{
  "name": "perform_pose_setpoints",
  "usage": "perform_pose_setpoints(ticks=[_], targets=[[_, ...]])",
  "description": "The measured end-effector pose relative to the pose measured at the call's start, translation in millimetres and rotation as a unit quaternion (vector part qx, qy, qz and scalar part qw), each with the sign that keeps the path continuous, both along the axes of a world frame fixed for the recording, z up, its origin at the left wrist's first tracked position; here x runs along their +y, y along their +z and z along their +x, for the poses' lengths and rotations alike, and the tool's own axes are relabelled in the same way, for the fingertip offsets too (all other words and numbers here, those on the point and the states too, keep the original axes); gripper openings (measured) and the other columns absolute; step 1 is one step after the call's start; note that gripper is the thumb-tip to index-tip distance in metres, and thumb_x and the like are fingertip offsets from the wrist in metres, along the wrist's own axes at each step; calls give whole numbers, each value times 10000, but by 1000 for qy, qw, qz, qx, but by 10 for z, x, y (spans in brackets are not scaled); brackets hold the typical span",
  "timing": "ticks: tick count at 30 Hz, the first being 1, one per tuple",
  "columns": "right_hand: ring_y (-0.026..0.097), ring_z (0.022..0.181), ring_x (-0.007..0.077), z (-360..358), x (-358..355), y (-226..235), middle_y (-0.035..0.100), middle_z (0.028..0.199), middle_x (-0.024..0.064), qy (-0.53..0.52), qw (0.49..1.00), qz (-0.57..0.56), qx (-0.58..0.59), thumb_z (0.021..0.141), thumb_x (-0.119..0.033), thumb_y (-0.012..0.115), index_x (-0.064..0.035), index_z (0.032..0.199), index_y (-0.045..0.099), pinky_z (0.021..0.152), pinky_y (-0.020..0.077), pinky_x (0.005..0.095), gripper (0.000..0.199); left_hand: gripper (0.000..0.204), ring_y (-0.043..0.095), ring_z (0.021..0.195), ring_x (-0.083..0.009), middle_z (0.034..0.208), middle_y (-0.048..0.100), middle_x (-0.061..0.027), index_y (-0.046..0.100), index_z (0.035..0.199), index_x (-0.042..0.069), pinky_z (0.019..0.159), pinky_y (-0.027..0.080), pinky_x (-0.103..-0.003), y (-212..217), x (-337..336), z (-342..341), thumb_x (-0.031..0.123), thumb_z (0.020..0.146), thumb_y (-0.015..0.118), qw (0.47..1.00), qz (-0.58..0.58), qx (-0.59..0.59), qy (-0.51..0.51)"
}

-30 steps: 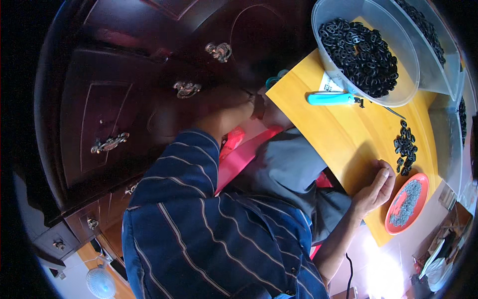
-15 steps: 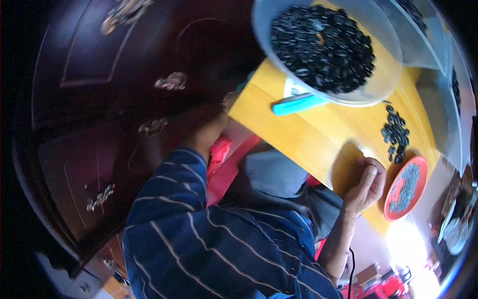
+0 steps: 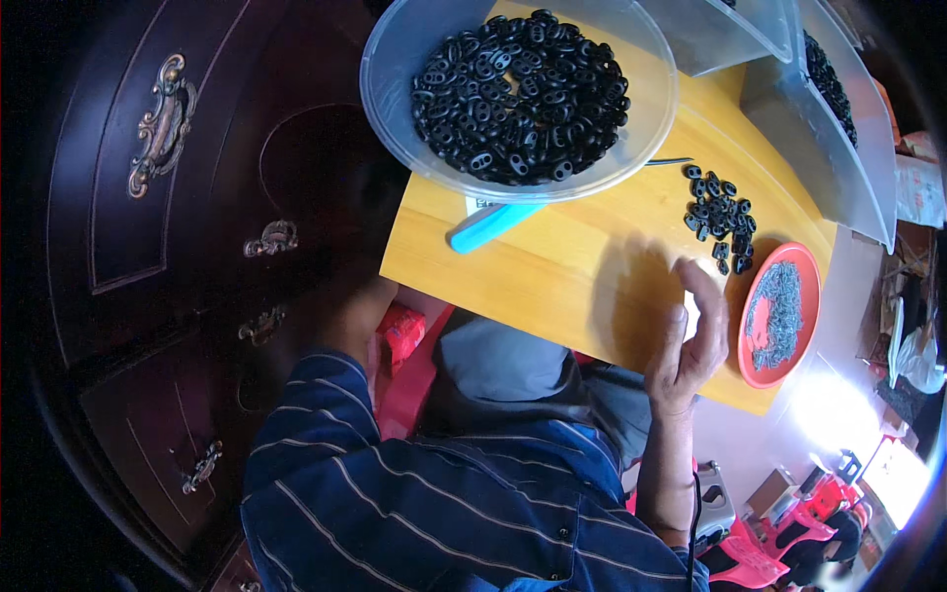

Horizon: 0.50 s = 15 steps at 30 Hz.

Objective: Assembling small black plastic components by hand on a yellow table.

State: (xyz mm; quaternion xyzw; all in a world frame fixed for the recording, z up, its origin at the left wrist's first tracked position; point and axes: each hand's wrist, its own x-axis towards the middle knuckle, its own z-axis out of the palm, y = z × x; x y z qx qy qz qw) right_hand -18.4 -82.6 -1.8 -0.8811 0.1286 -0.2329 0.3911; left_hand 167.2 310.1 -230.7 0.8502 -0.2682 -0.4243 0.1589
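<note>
My right hand (image 3: 693,340) is raised over the near right edge of a yellow wooden table (image 3: 552,271), thumb and index finger apart, with nothing visible between them. Just beyond it lies a loose pile of small black oval pieces with two holes (image 3: 720,215). An orange-red dish (image 3: 747,367) of tiny silvery metal pieces (image 3: 784,316) stands to the right of this hand. My left forearm (image 3: 357,314) reaches to the table's left corner; the hand's fingers are hidden in the dark there. A clear round tub (image 3: 646,109) holds many more black pieces (image 3: 523,99).
A light-blue handle (image 3: 493,227) sticks out near the tub's front edge, and a thin dark tip (image 3: 671,161) shows at its right. Clear bins (image 3: 819,148) line the far right. Dark wooden furniture with ornate handles (image 3: 163,123) stands at left. Pink-red seats (image 3: 750,557) are behind at lower right.
The view has shifted, so the table and tub sit further left. My right thumb and fingers, closed together before, are now spread apart. My left hand has dropped from sight at the table corner.
</note>
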Motion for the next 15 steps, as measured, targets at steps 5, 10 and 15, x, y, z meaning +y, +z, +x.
perform_pose_setpoints(ticks=[5, 10, 15], targets=[[379, 1408, 371, 302, -191, 66, 472, 1474, 150, -15, 968, -245, 61, 899, -152, 643, -85, 1365, 546, 1154, 280, 522, 481, 226, 641, 1057, -359, 1099, 682, -195, 693, 990, 40, 854, 512, -414, 208, -51, -312, 165, 812, 631, 999, -31, -38, -7], [276, 1460, 373, 477, -264, -82, 350, 1558, 158, -18, 938, -309, 157, 940, -369, 595, -93, 1447, 467, 1152, 225, 602, 592, 234, 640, 1072, -354, 1116, 681, -193, 694, 1005, 44, 865, 512, -408, 393, 45, -516, 160, 811, 631, 994, -60, -86, -18], [287, 1451, 389, 241, -245, -143, 355, 1547, 190, -3, 943, -297, 152, 948, -456, 567, -39, 1438, 464, 1155, 214, 607, 651, 243, 638, 1087, -349, 1132, 679, -191, 695, 1019, 48, 876, 511, -402, 521, -703, -1006, 155, 810, 630, 988, -77, -132, -16]])
